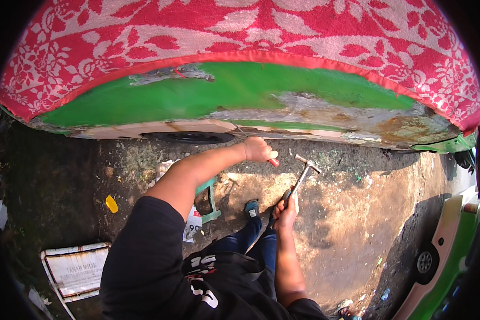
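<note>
My left hand (257,149) is wrapped round a screwdriver (274,162). Its red handle end sticks out on the right of the fist. On the other side, the thin metal shaft slants up to the lower edge of a green vehicle body (197,90); whether the tip touches is too small to tell. Lower and to the right, my right hand (286,213) grips a hammer (302,178) by its handle. The hammer's metal head points up toward the vehicle, apart from the screwdriver. Bare, scraped, rusty patches mark the green paint above both hands.
A red and pink patterned cloth (240,32) drapes over the vehicle. A dark tyre (192,137) shows under its edge. A green plastic stool (213,200) stands left of my legs. Further out are a yellow scrap (111,204), a white framed sign (80,272) and another vehicle (448,240).
</note>
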Demonstrator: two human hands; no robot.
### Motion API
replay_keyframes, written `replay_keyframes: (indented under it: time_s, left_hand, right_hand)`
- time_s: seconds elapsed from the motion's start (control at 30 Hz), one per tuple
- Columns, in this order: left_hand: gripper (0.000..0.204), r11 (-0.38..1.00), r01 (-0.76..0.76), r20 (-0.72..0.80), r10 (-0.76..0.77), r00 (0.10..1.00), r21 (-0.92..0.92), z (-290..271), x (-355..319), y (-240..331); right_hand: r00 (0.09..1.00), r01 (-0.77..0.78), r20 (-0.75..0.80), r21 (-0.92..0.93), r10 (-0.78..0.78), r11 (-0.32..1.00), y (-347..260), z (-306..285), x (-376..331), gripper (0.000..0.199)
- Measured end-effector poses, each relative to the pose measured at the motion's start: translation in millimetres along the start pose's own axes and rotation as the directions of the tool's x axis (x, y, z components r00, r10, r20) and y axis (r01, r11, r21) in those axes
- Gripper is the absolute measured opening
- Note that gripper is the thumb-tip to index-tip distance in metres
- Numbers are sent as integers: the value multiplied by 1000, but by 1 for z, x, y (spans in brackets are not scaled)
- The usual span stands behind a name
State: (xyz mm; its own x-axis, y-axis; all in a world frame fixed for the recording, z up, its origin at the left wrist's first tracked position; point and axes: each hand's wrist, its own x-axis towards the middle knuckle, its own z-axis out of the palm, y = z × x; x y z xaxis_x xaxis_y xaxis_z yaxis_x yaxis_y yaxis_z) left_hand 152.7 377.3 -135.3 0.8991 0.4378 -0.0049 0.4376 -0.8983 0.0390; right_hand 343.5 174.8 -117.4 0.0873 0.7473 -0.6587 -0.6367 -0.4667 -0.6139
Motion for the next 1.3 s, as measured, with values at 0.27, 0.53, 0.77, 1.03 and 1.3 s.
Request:
replay_keyframes:
  time_s: [0.27,0.53,0.77,1.03,1.3]
  left_hand:
    - [15,998,-25,-113,19,993,-51,-1,7,-6]
    - [17,996,41,-174,-54,983,-79,-1,10,-11]
    - [15,992,96,-131,-107,986,-87,-6,15,-11]
    - [16,987,104,-147,-121,982,-120,-4,16,-14]
    - [18,991,100,-206,-116,972,-90,-15,20,-15]
  right_hand:
    - [999,-31,19,51,31,998,14,4,-17,40]
    - [990,-135,38,20,135,991,25,7,-30,36]
    - [997,-71,8,220,71,973,10,16,-30,41]
    - [1000,-21,-15,141,23,990,-1,4,-15,40]
    - [999,6,-35,132,-2,991,-10,7,-9,42]
